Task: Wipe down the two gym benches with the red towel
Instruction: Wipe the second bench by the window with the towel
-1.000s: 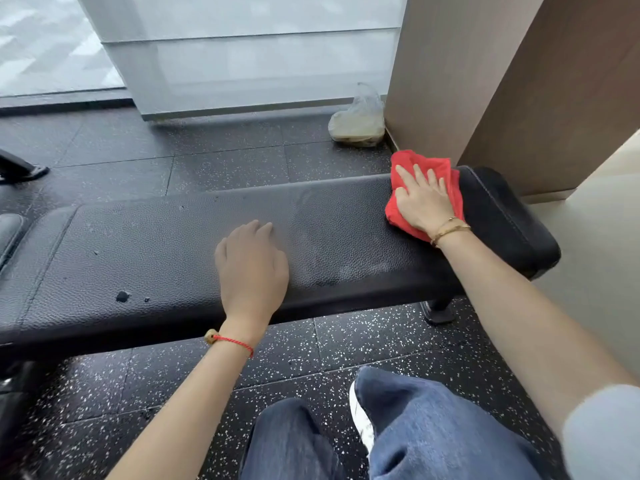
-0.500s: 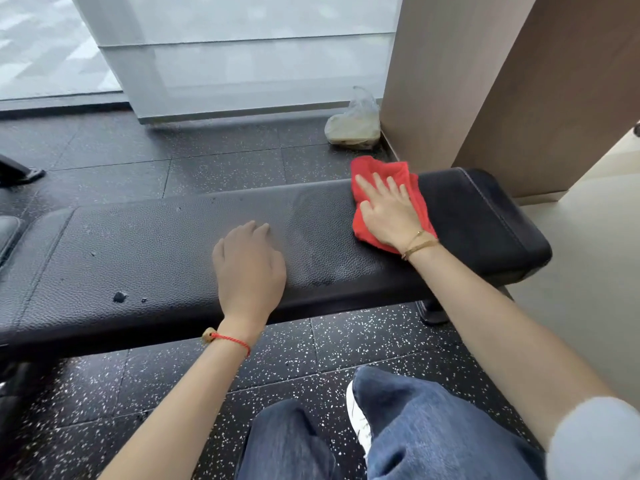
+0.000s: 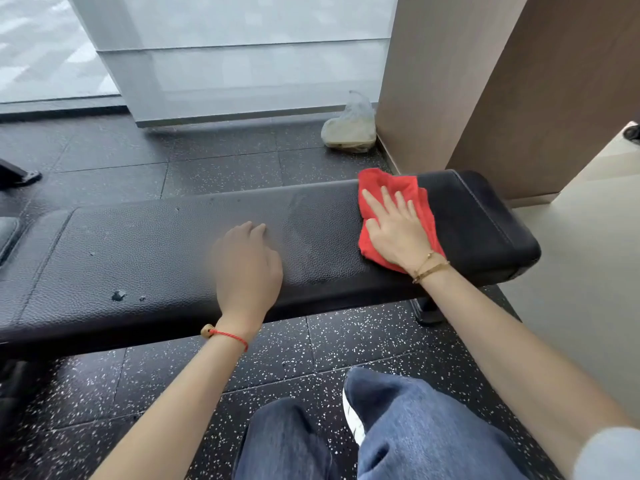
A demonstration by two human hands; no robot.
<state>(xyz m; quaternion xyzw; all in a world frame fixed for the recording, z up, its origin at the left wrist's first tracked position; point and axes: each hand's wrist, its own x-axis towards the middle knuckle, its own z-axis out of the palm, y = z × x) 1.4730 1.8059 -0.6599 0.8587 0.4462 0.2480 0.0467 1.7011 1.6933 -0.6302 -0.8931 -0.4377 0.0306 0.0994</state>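
While the left hand [image 3: 247, 268] rests flat and loose-fingered on the middle of the bench [image 3: 145, 251] to steady it, the right hand [image 3: 398, 233] presses the red towel [image 3: 398, 188] with straight, spread fingers near the bench's right end; overlapping strokes with even pressure out to the edges would likely clean it best.

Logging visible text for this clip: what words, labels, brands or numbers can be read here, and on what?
None readable: no print shows on the bench, the red towel, the plastic bag on the floor, the wall panels or the bracelets.
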